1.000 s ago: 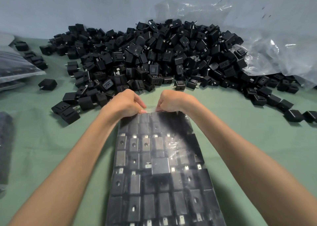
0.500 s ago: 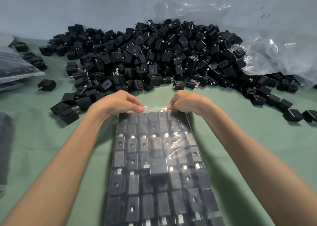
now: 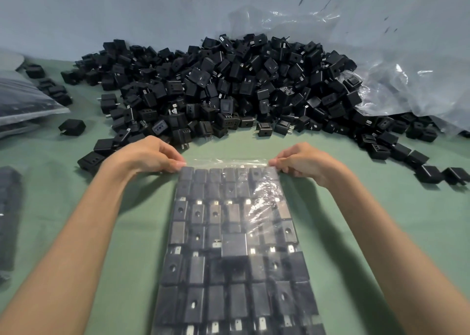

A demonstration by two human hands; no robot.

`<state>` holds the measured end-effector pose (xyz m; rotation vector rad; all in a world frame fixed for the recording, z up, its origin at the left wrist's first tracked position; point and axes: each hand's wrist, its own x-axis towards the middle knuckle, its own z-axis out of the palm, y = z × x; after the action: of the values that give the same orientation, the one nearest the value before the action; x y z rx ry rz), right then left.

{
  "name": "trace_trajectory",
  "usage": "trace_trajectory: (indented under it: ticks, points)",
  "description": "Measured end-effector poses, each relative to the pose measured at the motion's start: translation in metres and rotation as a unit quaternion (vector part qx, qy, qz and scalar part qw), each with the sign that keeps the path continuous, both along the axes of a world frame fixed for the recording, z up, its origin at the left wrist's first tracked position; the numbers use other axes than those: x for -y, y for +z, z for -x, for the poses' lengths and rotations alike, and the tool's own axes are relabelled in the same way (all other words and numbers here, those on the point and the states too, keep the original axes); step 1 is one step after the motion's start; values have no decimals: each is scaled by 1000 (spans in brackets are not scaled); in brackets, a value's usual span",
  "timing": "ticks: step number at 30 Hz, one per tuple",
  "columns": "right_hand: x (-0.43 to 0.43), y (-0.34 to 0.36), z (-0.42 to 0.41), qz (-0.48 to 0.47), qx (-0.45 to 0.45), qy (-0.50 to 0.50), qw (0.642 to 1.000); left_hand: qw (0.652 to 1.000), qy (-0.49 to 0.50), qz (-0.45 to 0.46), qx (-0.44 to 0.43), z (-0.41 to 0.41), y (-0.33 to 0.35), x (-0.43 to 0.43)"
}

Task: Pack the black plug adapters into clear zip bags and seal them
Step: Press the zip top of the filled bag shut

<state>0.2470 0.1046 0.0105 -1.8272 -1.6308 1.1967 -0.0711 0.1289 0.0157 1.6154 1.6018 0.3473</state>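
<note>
A clear zip bag (image 3: 234, 245) filled with rows of black plug adapters lies flat on the green table, its mouth pointing away from me. My left hand (image 3: 145, 156) pinches the bag's top left corner. My right hand (image 3: 305, 163) pinches the top right corner. The zip strip (image 3: 226, 162) is stretched flat between them. Beyond the hands a large heap of loose black plug adapters (image 3: 223, 90) covers the back of the table.
Crumpled clear plastic sheeting (image 3: 407, 80) lies at the back right against the wall. Filled bags (image 3: 23, 105) are stacked at the left edge, another dark bag (image 3: 7, 220) lower left. Stray adapters (image 3: 432, 174) lie at the right on the green table (image 3: 381, 207).
My hands have slid apart along the bag's top edge, from the middle out to the two corners.
</note>
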Motion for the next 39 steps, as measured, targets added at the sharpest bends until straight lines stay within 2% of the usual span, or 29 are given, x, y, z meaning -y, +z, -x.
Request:
trace_trajectory:
  ticks: [5,9,12,15,20,24,28,33,36,39]
  points:
    - [7,-7,4,6,-49,-52,997,998,41,-48,-8,-10,-8,3]
    - [13,-15,16,-57,45,-72,995,997,38,-67,-25,-15,-11,2]
    - [14,-18,23,-96,40,-93,990,997,43,-50,32,-10,-12,2]
    - [14,-10,18,-40,2,-65,997,992,51,-21,115,-4,-12,4]
    - [8,-1,14,11,-33,-37,999,985,90,2,146,-9,-15,7]
    - [8,-6,22,-14,-6,-56,998,987,115,-23,107,-16,-18,8]
    - [11,-13,25,-42,-33,-100,994,987,139,-62,58,-18,-18,8]
    - [-4,7,17,-26,53,15,998,971,133,19,200,-12,-13,7]
    - [-17,14,36,-32,88,95,991,980,93,29,172,-13,-10,5]
    - [-26,13,58,-40,94,121,987,991,68,10,113,-15,-10,2]
